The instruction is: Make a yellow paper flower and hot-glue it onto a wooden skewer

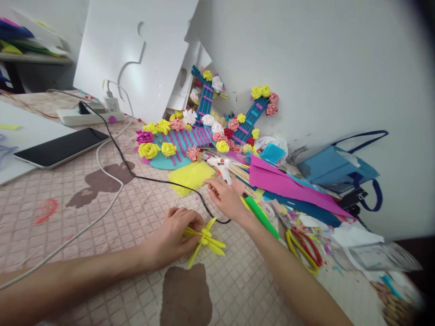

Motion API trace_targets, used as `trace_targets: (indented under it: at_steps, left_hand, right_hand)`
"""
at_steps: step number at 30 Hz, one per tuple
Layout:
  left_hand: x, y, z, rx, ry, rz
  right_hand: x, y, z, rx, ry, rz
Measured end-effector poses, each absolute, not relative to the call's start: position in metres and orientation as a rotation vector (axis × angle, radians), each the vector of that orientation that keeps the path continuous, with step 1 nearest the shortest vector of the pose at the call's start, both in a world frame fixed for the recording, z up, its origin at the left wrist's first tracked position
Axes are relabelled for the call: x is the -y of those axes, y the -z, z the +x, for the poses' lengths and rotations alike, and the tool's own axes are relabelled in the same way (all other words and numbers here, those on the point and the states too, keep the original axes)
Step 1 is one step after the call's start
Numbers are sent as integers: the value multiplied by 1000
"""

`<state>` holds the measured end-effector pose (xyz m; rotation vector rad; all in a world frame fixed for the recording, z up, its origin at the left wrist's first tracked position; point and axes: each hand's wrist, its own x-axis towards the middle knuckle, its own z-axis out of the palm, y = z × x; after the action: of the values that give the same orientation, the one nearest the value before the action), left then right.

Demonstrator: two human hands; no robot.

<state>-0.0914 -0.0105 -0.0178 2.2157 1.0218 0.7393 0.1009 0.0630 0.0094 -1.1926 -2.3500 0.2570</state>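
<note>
My left hand point(178, 231) is closed round one side of a yellow paper flower point(205, 236), whose narrow petals spread out in several directions just above the table. My right hand point(224, 197) reaches forward with its fingers stretched out and apart, with nothing seen in it. Just beyond those fingers lies a white hot glue gun point(221, 166), its black cord point(163, 180) running left across the table. A folded sheet of yellow crepe paper point(190, 176) lies next to the fingertips.
Behind stand blue stick panels point(249, 120) decorated with paper flowers. On the right lie a green-handled cutter point(261, 217), scissors point(302, 246), magenta paper point(295, 188) and a blue bag point(336, 167). On the left are a tablet point(63, 147), a power strip point(90, 115) and a white cable point(110, 199).
</note>
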Motion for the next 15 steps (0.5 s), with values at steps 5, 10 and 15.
trace_targets:
  at_steps: [5,10,15]
  left_hand:
    - [10,16,-92,-1004,-724,2194]
    - [11,17,-92,-1001,-729,2207]
    - [10,22,-92,-987,-740,2234]
  right_hand:
    - [-59,-16,141,1902,-614,-1304]
    - [-49,-14,172,1551,-953,-1278]
    - [-35,-13,184,1497,-962,-1292]
